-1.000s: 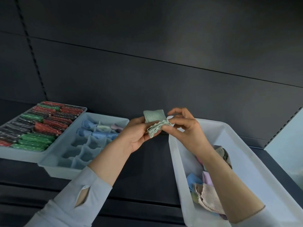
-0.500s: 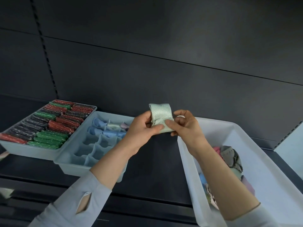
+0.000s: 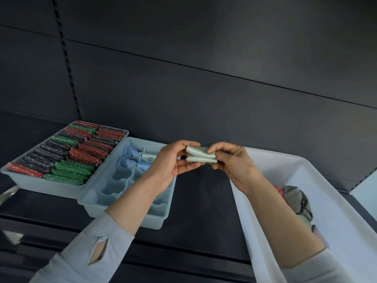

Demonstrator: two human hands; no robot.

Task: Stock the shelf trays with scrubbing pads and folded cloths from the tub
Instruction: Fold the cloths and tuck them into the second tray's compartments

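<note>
From the head camera, the pale green folded cloth [image 3: 201, 156] sits in mid-air between both hands, above the dark shelf [image 3: 200, 201] and in the gap between the divided tray [image 3: 95, 203] and the white tub [image 3: 285, 160]; the left hand [image 3: 173, 160] pinches its left end, thumb on top and fingers under, and the right hand [image 3: 230, 160] pinches the right end, so both grips are closed tight on the cloth. It reads as doubled over, two rolled layers stacked. To do this well, I'd say press the fold flat and keep the layers aligned, then hand it to the left hand alone for the drop. Blue cloths [image 3: 132, 158] fill the far compartments, nearer ones look free, so aim for the next open cell and seat it snugly so it doesn't spring open. The scrubbing pads [image 3: 67, 152] tray looks full, and more cloths [image 3: 295, 201] wait in the tub
</note>
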